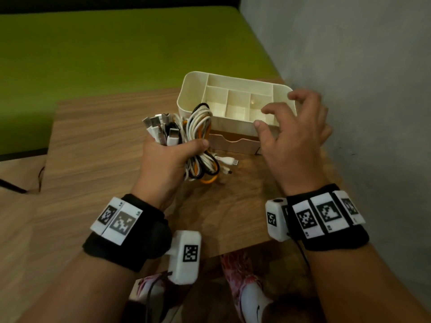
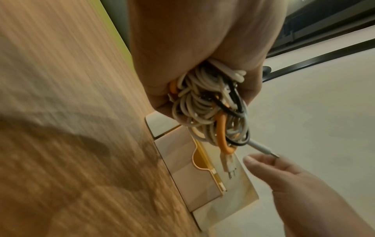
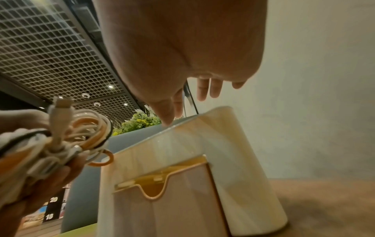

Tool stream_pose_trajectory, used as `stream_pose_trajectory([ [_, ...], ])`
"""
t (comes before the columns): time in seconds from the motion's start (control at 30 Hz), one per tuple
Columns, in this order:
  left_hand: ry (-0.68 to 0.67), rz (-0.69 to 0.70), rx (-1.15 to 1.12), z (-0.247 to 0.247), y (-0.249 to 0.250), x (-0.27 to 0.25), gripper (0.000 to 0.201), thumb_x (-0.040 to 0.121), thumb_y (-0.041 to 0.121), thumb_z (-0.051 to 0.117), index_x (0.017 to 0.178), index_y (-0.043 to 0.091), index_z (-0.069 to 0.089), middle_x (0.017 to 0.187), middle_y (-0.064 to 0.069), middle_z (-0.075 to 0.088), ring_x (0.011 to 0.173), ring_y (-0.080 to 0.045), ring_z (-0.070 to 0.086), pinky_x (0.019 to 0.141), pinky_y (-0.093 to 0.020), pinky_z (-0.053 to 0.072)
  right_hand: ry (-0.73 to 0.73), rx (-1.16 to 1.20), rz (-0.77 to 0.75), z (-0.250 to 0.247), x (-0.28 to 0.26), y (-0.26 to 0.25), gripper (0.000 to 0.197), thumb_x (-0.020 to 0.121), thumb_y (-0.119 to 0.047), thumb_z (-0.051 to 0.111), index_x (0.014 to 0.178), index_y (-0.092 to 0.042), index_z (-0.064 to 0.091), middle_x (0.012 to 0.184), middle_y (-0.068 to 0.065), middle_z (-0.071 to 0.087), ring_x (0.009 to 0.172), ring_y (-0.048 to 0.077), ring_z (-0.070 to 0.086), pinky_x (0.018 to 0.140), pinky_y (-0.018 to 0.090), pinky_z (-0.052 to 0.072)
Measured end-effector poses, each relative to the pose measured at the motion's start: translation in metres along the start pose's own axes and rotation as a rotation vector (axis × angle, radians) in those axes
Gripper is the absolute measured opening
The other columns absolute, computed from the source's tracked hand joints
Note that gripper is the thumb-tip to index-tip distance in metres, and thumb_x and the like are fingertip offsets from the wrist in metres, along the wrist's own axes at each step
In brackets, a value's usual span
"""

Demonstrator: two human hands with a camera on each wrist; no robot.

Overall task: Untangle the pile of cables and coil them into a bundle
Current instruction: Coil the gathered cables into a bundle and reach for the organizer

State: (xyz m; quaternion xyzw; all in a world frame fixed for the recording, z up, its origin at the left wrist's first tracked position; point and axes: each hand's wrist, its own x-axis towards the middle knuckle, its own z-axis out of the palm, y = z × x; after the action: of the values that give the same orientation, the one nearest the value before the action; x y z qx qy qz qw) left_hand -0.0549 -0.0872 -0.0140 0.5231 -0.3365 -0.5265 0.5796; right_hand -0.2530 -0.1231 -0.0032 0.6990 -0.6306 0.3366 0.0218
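My left hand [image 1: 168, 157] grips a coiled bundle of cables [image 1: 198, 129], mostly white with black and orange strands. Several USB plugs [image 1: 161, 127] stick up from the fist, and loose ends with plugs [image 1: 229, 162] hang toward the table. The left wrist view shows the cable bundle [image 2: 211, 109] hanging below my palm, an orange loop [image 2: 222, 134] lowest. My right hand [image 1: 291, 127] hovers with fingers spread over the right part of the cream organizer box [image 1: 186, 94], holding nothing. In the right wrist view its fingers [image 3: 205, 89] hang just above the organizer box rim [image 3: 213, 112].
The organizer box has several open compartments on top and a drawer [image 1: 233, 142] in front. It stands on a wooden table [image 1: 105, 136] near a grey wall [image 1: 361, 89] on the right. A green surface [image 1: 105, 54] lies beyond the table.
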Motion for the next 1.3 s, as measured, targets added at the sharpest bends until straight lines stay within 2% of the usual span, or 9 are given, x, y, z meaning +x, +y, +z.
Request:
stream_pose_trajectory([
  [0.13,0.001,0.009,-0.007,0.002,0.001,0.001,0.047,0.067,0.006,0.075,0.114,0.0,0.067,0.107,-0.016,0.073,0.101,-0.03,0.071,0.091,-0.05,0.056,-0.214,0.045,-0.039,-0.01,-0.005,-0.006,0.019,0.095,-0.035,0.057,0.099,-0.02,0.068,0.101,-0.001,0.059,0.096,0.019,0.054,0.081,0.039,0.045],
  [0.23,0.009,0.019,-0.011,0.003,0.0,0.001,0.051,0.067,0.005,0.076,0.116,-0.002,0.065,0.107,-0.016,0.073,0.1,-0.03,0.071,0.09,-0.047,0.057,-0.539,-0.044,0.058,-0.012,-0.009,-0.008,0.031,0.097,-0.038,0.054,0.126,-0.029,0.061,0.117,0.003,0.066,0.108,0.024,0.058,0.089,0.044,0.052],
  [0.4,0.007,0.023,0.0,0.001,0.0,0.002,0.05,0.067,0.006,0.076,0.115,-0.003,0.065,0.106,-0.017,0.073,0.1,-0.031,0.071,0.09,-0.05,0.056,-0.636,-0.023,0.124,-0.008,-0.007,-0.009,0.041,0.098,-0.033,0.054,0.138,-0.031,0.051,0.132,0.006,0.059,0.121,0.027,0.053,0.099,0.042,0.048],
  [0.6,-0.01,0.103,0.04,-0.001,0.013,-0.005,0.051,0.069,0.005,0.077,0.117,-0.003,0.063,0.105,-0.015,0.073,0.099,-0.028,0.072,0.086,-0.043,0.058,-0.632,-0.001,0.13,-0.013,-0.003,-0.003,0.013,0.095,-0.03,0.061,0.105,-0.028,0.071,0.108,-0.002,0.052,0.102,0.015,0.048,0.079,0.028,0.036],
  [0.8,-0.044,0.234,0.171,0.004,0.032,-0.023,0.055,0.071,-0.001,0.081,0.12,-0.003,0.056,0.107,-0.007,0.073,0.097,-0.018,0.072,0.083,-0.035,0.059,-0.768,0.013,0.162,-0.03,-0.015,-0.002,0.004,0.089,-0.029,0.07,0.087,-0.031,0.073,0.098,-0.009,0.052,0.095,0.009,0.048,0.079,0.027,0.038],
  [0.93,-0.034,0.373,0.449,0.019,0.04,-0.03,0.067,0.069,0.005,0.083,0.122,0.017,0.044,0.105,0.006,0.068,0.09,-0.003,0.069,0.072,-0.022,0.057,-0.832,0.018,0.18,-0.037,-0.023,-0.001,0.011,0.087,-0.028,0.072,0.079,-0.036,0.071,0.083,-0.018,0.051,0.08,0.003,0.047,0.077,0.026,0.04],
  [1.03,-0.097,0.446,0.801,0.036,0.038,-0.028,0.069,0.068,0.017,0.079,0.118,0.037,0.035,0.094,0.008,0.066,0.081,-0.019,0.069,0.065,-0.041,0.058,-0.836,0.003,0.172,-0.035,-0.022,-0.001,0.008,0.087,-0.029,0.072,0.083,-0.035,0.072,0.089,-0.01,0.058,0.087,0.01,0.053,0.077,0.025,0.043],
  [1.17,-0.206,0.561,1.448,0.055,0.015,-0.017,0.064,0.077,0.038,0.074,0.126,0.025,0.034,0.086,-0.002,0.067,0.077,-0.032,0.067,0.059,-0.034,0.045,-0.87,0.048,0.21,-0.035,-0.02,-0.002,0.007,0.088,-0.031,0.072,0.081,-0.028,0.071,0.095,-0.004,0.065,0.089,0.014,0.058,0.076,0.026,0.042],
  [1.3,-0.241,0.633,1.649,0.063,-0.003,-0.004,0.064,0.078,0.05,0.071,0.124,0.019,0.037,0.089,-0.004,0.07,0.077,-0.031,0.068,0.063,-0.034,0.042,-0.872,0.08,0.248,-0.033,-0.022,0.001,0.017,0.086,-0.035,0.073,0.073,-0.028,0.065,0.089,-0.005,0.062,0.082,0.01,0.056,0.071,0.028,0.038],
])
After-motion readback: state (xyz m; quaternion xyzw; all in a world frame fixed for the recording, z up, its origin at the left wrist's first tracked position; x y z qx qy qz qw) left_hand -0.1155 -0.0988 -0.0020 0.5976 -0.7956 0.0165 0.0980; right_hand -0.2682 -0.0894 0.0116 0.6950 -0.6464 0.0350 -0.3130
